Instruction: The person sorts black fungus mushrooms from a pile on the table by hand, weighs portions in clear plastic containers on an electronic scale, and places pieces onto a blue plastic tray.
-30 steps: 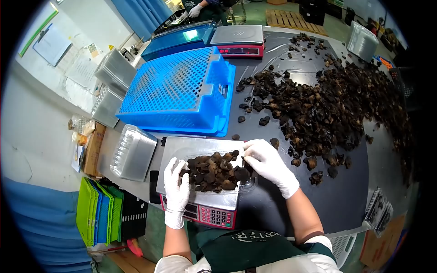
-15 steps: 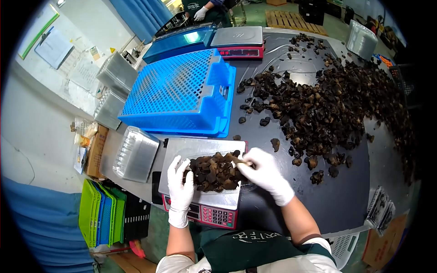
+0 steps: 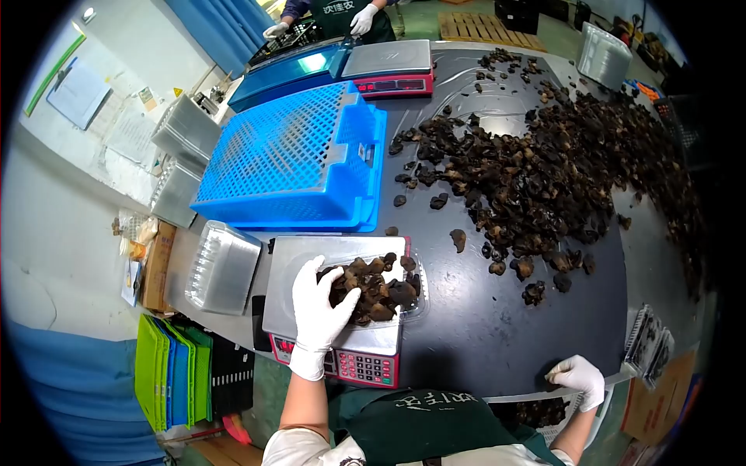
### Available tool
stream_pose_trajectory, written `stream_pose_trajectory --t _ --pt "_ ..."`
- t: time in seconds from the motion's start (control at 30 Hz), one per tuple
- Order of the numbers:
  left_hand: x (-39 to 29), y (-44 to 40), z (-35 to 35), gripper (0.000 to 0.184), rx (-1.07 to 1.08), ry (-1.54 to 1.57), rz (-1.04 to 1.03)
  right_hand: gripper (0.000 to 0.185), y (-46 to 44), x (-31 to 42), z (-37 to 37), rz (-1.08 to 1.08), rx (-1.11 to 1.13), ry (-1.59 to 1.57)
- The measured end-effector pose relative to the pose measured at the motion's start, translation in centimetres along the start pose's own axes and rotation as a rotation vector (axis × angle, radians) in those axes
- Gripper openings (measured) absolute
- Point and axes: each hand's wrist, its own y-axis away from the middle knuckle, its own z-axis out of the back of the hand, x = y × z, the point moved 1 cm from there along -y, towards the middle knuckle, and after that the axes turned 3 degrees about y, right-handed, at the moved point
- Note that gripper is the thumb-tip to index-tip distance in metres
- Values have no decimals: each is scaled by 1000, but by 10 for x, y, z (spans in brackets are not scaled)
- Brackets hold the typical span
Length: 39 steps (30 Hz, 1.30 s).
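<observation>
Pieces of dark dried wood ear fungus [image 3: 373, 289] lie in a clear plastic box [image 3: 420, 307] on a weighing scale [image 3: 289, 252] in front of me. My left hand [image 3: 320, 311], white-gloved, reaches over the box's left side, thumb and fingers apart, touching the fungus. My right hand [image 3: 579, 379], also gloved, is away to the right above the table's front edge. Its fingers are pinched together, with a small dark brown piece, apparently fungus, at the tips. Below it, a white basket [image 3: 573, 415] with dark pieces partly shows under the table edge.
A large fungus heap [image 3: 544, 171] spreads over the right of the table. A blue crate [image 3: 272, 147] stands behind the scale, with stacked clear boxes [image 3: 223, 268] to its left. A second scale [image 3: 387, 62] sits farther back, near a co-worker [image 3: 353, 19] with gloved hands.
My right hand has left the box and moved right and toward me, to the table edge. My left hand has shifted inward over the fungus. The view has turned slightly.
</observation>
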Motion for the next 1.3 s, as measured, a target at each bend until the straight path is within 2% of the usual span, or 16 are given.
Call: stream_pose_trajectory --t 0.07,0.17,0.3,0.33,0.37,0.43,0.5,0.57,0.6,0.7,0.77,0.9,0.97,1.1,1.23,1.3 --pt "8 0 -9 34 24 -7 -14 33 17 2 -5 -228 -215 309" --pt "7 -2 -9 20 28 81 48 32 14 -30 -7 -338 -310 282" --pt "5 -4 -2 16 -14 209 135 32 8 -29 -12 -311 -382 316" --pt "-2 -7 -1 18 -52 254 112 29 5 -29 -15 -192 -472 408" --pt "-9 -9 -1 19 -89 298 93 29 2 -23 -17 -190 -470 407" --pt "-27 -21 -7 21 -38 153 -143 29 -2 -1 -18 -54 -546 371" --pt "-38 -30 -21 18 56 122 -272 30 -6 17 -21 114 -599 367" --pt "-35 -26 -42 19 150 -63 -328 30 -6 37 -23 258 -649 326" --pt "-36 -26 -46 25 183 -32 -317 30 -11 38 -24 302 -633 340" --pt "-35 -27 -33 27 151 138 -222 31 -11 56 -28 391 -608 389" --pt "-28 -23 -16 23 77 275 -20 34 -11 74 -32 446 -583 397" --pt "12 -7 16 23 -130 268 150 35 -27 103 -48 570 -501 427" --pt "30 -4 33 21 -163 264 226 36 -34 120 -55 628 -444 450" --pt "63 -10 35 21 -72 213 191 34 -43 153 -69 772 -385 480" --pt "51 -39 10 24 125 408 262 31 -45 175 -81 938 -392 453" --pt "46 -54 -7 27 214 353 161 31 -41 178 -84 954 -371 454"
